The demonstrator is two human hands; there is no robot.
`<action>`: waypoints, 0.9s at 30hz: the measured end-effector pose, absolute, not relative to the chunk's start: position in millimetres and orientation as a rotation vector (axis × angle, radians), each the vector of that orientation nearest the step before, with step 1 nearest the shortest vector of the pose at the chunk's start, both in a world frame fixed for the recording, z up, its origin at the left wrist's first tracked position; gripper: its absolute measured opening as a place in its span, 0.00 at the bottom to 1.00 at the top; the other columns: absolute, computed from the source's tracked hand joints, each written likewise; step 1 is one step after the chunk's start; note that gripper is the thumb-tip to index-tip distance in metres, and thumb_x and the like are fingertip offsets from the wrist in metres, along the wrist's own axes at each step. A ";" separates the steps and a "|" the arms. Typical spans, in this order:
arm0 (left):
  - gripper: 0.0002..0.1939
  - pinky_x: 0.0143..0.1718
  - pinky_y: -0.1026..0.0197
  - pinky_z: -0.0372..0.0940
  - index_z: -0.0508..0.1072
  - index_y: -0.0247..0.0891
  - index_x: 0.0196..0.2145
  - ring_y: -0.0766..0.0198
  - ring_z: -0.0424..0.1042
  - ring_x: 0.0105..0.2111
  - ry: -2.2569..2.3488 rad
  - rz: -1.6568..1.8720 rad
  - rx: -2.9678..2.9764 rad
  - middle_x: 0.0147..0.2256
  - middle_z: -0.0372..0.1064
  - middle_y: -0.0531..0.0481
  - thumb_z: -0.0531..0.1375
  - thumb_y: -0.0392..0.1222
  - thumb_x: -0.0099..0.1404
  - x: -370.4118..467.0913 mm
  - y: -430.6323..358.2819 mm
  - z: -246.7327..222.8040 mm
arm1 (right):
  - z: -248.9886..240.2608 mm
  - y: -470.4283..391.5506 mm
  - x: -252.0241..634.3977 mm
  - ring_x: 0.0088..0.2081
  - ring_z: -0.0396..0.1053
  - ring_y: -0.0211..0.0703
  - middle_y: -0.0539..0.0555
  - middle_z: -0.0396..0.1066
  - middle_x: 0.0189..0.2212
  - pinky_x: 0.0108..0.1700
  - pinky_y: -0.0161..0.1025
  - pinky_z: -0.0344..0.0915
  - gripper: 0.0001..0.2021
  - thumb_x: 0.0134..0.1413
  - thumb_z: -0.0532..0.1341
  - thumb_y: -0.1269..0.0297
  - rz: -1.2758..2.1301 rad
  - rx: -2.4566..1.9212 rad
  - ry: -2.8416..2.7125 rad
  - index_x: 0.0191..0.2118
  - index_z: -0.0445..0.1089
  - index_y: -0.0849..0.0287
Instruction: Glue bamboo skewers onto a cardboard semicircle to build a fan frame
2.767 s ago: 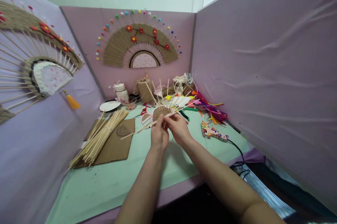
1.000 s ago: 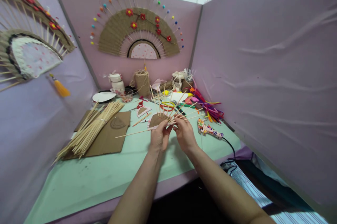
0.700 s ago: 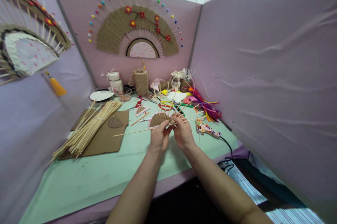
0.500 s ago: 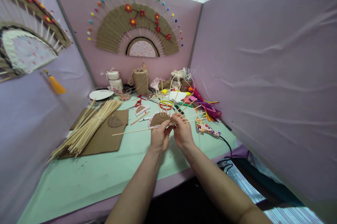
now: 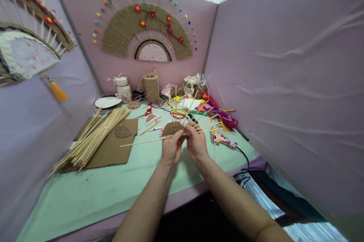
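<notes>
Between my two hands is a half-round cardboard piece (image 5: pixel 170 130) with a pale pink ruffled edge. Several thin wooden sticks (image 5: pixel 184 107) fan out from it, upward and to the right, and one stick (image 5: pixel 139 143) points left. My left hand (image 5: pixel 172 145) grips the piece's lower edge, thumb on top. On the right side, my right hand (image 5: pixel 196 141) pinches the piece near the base of the sticks. Both hands are closed, and the fingers underneath are partly hidden.
On the left, a bundle of sticks (image 5: pixel 93 137) lies over a cardboard sheet (image 5: pixel 127 151) with a protractor (image 5: pixel 124 131). A patterned glue gun (image 5: pixel 223 140) with a black cord lies at right. Scissors (image 5: pixel 178 113), pipe cleaners (image 5: pixel 222 113) and a twine roll (image 5: pixel 150 88) sit farther back.
The view has shifted very slightly, so everything sits a little further left. Both hands keep the same hold on the cardboard piece.
</notes>
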State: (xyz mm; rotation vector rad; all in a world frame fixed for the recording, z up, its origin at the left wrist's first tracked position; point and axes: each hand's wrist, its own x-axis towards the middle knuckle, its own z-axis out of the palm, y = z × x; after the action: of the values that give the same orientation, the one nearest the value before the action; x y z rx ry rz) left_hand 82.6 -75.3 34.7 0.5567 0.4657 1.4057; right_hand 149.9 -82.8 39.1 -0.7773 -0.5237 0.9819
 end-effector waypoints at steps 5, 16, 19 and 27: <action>0.15 0.31 0.63 0.67 0.75 0.36 0.31 0.66 0.73 0.29 0.467 1.411 0.567 0.29 0.76 0.53 0.71 0.33 0.42 82.5 -75.2 34.7 | 36.2 -80.9 149.7 0.27 0.64 0.35 0.44 0.68 0.23 0.34 0.35 0.61 0.12 0.35 0.70 0.61 0.966 -0.776 -0.507 0.27 0.69 0.58; 0.14 0.31 0.63 0.67 0.76 0.35 0.29 0.67 0.73 0.28 0.462 1.415 0.573 0.28 0.76 0.53 0.71 0.33 0.42 82.3 -75.6 36.4 | 34.9 -79.5 148.9 0.27 0.64 0.35 0.44 0.68 0.23 0.34 0.35 0.61 0.12 0.35 0.70 0.61 0.956 -0.770 -0.512 0.27 0.68 0.58; 0.14 0.31 0.64 0.67 0.76 0.35 0.30 0.67 0.73 0.28 0.460 1.412 0.567 0.28 0.76 0.53 0.71 0.33 0.42 82.3 -75.0 35.6 | 33.5 -79.1 149.1 0.27 0.64 0.35 0.44 0.68 0.23 0.34 0.36 0.61 0.12 0.36 0.69 0.61 0.956 -0.770 -0.519 0.28 0.68 0.58; 0.14 0.34 0.62 0.67 0.76 0.36 0.30 0.66 0.73 0.29 0.459 1.396 0.536 0.29 0.76 0.53 0.71 0.32 0.43 82.6 -73.8 32.8 | 30.1 -78.1 149.6 0.27 0.65 0.35 0.45 0.68 0.24 0.35 0.36 0.62 0.11 0.38 0.69 0.61 0.956 -0.759 -0.534 0.29 0.69 0.58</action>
State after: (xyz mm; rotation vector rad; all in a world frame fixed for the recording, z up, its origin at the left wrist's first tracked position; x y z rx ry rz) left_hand 82.6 -73.8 32.8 0.5365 0.4586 1.3956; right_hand 149.6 -78.1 30.1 -0.7588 -0.5337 0.9562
